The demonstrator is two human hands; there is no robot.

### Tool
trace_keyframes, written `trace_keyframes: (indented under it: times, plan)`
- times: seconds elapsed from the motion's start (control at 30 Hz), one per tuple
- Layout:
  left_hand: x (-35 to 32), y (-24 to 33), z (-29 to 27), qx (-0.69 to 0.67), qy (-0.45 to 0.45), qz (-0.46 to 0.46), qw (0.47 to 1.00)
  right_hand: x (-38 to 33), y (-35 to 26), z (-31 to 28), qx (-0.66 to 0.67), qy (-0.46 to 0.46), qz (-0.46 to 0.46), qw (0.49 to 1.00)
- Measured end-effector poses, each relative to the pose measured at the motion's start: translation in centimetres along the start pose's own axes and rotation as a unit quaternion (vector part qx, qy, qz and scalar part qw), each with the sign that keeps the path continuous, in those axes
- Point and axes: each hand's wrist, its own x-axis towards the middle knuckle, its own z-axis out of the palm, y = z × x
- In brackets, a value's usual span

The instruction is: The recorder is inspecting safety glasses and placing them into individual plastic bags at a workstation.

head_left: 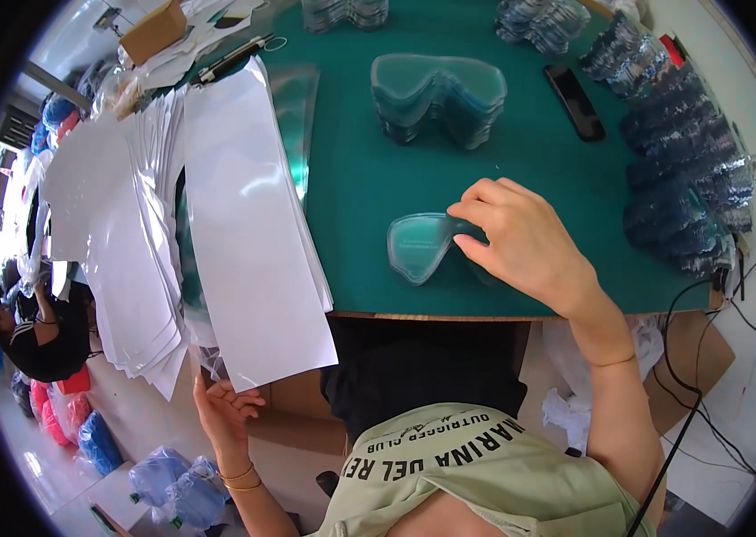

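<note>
I find a smooth, transparent goggle-shaped lens [416,249] on the green tabletop [351,197], near glossy white sheets [248,215]. My right hand [523,240] obscures its right half; thumb and forefinger stand slightly apart at its middle, grip indeterminable. My left hand [224,412], loosely curled beside the sheets' lower end, is well left of it; any hold is unclear.

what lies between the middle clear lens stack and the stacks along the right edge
A black phone on the green tabletop, in the head view.
</note>
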Motion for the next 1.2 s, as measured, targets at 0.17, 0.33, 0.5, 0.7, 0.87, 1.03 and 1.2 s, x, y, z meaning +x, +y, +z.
trace_keyframes:
  times: [0.17,0.33,0.5,0.7,0.87,1.03,1.2]
  plan:
    - [-1.7,1.1,3.2,0.124,-0.008,0.098,0.987,0.0,-1.8,1.6,-0.026,0.054,0.01,0.998]
    - [-3.8,1.3,4.8,0.131,-0.126,0.075,0.98,0.3,-8.0,5.3,0.145,-0.028,-0.174,0.974]
    - [-6.4,2.5,5.4,0.102,-0.288,-0.016,0.952,-1.1,-12.4,9.3,0.079,-0.053,-0.308,0.946]
    - [-2.7,6.0,6.7,0.056,-0.202,0.048,0.977,-2.8,-11.8,8.9,0.157,0.043,-0.339,0.926]
    - [-0.1,9.7,8.6,0.138,-0.123,0.131,0.974,-4.5,-11.9,8.3,0.208,0.047,-0.375,0.902]
    - [4.3,10.5,9.9,0.172,-0.156,0.219,0.948,-4.5,-11.7,8.8,0.242,-0.025,-0.429,0.87]
    - [0.7,8.9,12.8,0.203,-0.178,0.296,0.916,0.6,-10.9,4.5,0.368,-0.037,-0.117,0.922]
